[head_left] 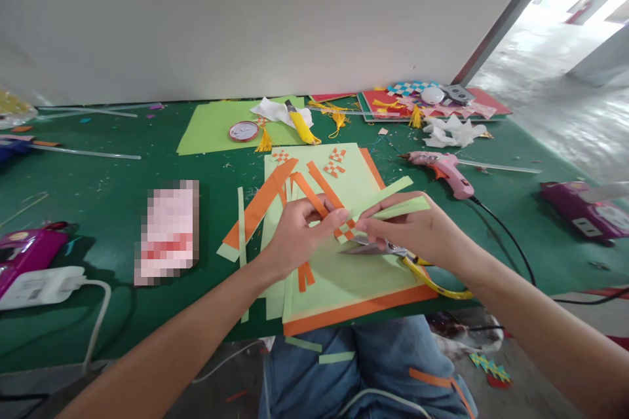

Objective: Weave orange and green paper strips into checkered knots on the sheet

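Observation:
Between my two hands is a small orange and light green woven paper piece [344, 230], with long orange strips running up to the left and green strips to the right. My left hand [305, 230] pinches its left side and the orange strips. At its right edge, my right hand [407, 226] is closed on the green strips [400, 207]. Light green paper sheets [339, 288] lie beneath, over an orange sheet [363, 309]. Scissors with yellow handles [417, 272] rest partly under my right hand. Small checkered pieces [335, 169] lie on the sheets' upper part.
A pink glue gun [445, 169] with a black cable lies to the right, near a purple device [584, 209]. Another purple device [29, 255] with a white plug stands left. A yellow cutter [302, 123], tape roll [244, 131] and green sheet [206, 123] lie along the back.

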Action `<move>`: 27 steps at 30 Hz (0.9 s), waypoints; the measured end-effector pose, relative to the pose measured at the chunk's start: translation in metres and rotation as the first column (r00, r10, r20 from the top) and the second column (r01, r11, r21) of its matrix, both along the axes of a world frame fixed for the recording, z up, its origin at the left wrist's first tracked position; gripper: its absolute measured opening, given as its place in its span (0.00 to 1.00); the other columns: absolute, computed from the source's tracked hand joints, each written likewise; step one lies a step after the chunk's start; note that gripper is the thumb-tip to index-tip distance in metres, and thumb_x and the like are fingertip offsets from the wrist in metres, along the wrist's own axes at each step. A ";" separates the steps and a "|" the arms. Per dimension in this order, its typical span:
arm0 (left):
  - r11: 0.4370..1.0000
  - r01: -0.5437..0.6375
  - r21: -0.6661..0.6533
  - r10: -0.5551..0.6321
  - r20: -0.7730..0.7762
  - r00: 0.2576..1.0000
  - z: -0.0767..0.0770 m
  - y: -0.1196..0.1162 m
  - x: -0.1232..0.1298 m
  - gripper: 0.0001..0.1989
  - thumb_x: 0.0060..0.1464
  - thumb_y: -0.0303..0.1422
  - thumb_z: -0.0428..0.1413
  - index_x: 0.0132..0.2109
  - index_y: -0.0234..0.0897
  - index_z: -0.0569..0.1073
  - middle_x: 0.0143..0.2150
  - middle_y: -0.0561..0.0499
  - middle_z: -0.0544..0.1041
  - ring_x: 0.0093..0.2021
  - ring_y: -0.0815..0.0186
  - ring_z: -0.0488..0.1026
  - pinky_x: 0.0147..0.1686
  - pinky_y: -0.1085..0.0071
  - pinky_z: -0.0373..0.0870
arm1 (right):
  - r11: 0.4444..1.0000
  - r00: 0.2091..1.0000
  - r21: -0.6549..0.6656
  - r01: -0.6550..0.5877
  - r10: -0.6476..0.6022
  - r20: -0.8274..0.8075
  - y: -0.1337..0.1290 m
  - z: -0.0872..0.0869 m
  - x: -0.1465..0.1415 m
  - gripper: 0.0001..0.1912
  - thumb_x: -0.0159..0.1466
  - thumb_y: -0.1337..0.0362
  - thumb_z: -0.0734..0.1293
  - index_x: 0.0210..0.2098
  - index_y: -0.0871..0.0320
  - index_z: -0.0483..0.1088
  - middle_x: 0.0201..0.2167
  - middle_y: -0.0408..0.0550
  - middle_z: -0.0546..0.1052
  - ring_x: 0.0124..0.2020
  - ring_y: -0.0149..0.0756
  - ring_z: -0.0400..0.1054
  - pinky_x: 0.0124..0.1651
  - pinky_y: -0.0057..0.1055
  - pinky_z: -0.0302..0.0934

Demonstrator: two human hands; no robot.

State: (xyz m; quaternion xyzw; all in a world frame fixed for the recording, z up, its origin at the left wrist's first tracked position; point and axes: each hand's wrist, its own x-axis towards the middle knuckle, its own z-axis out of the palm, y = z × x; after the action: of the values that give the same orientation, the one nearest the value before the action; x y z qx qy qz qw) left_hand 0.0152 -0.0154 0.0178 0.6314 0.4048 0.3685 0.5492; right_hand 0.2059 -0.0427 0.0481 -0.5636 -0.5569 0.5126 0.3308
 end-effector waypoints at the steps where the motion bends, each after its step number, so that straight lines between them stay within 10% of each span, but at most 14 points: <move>1: 1.000 0.001 -0.001 -0.001 -0.004 1.000 0.001 0.000 0.000 0.16 0.54 0.42 0.59 0.26 0.35 0.68 0.23 0.56 0.62 0.24 0.73 0.59 0.24 0.75 0.56 | 1.000 1.000 -0.010 0.024 -0.024 -0.012 0.000 0.000 -0.001 0.11 0.50 0.57 0.76 0.24 0.58 0.76 0.18 0.42 0.74 0.19 0.28 0.65 0.22 0.25 0.63; 27: 0.999 0.037 0.002 -0.037 0.047 0.998 0.000 0.003 0.003 0.10 0.53 0.38 0.61 0.30 0.35 0.76 0.29 0.52 0.76 0.29 0.71 0.71 0.30 0.76 0.67 | 0.999 0.998 0.045 0.011 -0.014 0.064 0.002 0.000 0.003 0.13 0.53 0.55 0.74 0.25 0.59 0.75 0.14 0.40 0.69 0.16 0.26 0.61 0.18 0.23 0.55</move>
State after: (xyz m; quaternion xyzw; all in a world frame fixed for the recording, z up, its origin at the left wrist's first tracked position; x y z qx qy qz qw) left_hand 0.0178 -0.0127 0.0181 0.6305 0.3798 0.3733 0.5648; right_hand 0.2085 -0.0405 0.0485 -0.5757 -0.5751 0.4797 0.3284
